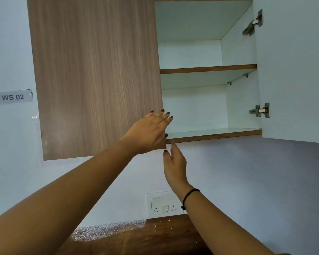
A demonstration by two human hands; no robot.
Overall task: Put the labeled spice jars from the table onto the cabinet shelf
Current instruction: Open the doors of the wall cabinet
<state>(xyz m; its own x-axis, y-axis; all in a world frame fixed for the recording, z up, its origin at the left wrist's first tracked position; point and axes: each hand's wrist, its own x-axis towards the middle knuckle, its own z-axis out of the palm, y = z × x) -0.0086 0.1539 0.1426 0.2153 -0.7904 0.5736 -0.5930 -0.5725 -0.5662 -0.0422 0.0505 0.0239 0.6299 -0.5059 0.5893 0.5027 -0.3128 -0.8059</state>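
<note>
Wood-grain brown across the left door (96,74), shut flat on the cabinet (193,107); white on the inner face of the right door (293,70), standing wide open to the right on two steel hinges (260,110). Showed, inside the open half, a bottom shelf (214,134) with a bare white top and no jar on it. Showed also a middle shelf (208,69), seen from underneath, its top hidden, though nothing rose above its front edge. Found no spice jars anywhere in view, so could not say where they stood. Glimpsed only a strip of the dark wooden table (136,236) at the near bottom edge, under a white socket plate (163,204) on the far wall. Had the left hand (149,131) laid flat on the left door at its right edge, fingers straight and spread, gripping nothing; could not tell whether the thumb hooked behind that edge. Had the right hand (175,166) raised just below the bottom shelf's front lip, fingers straight and loose, likewise empty, a dark band (189,196) at the wrist. Judged the task barely begun: one door open, the other perhaps about to be pulled, no jar lifted, none shelved. Left to do, on that reading: fetch each labeled jar from the table and set it on a shelf.
</note>
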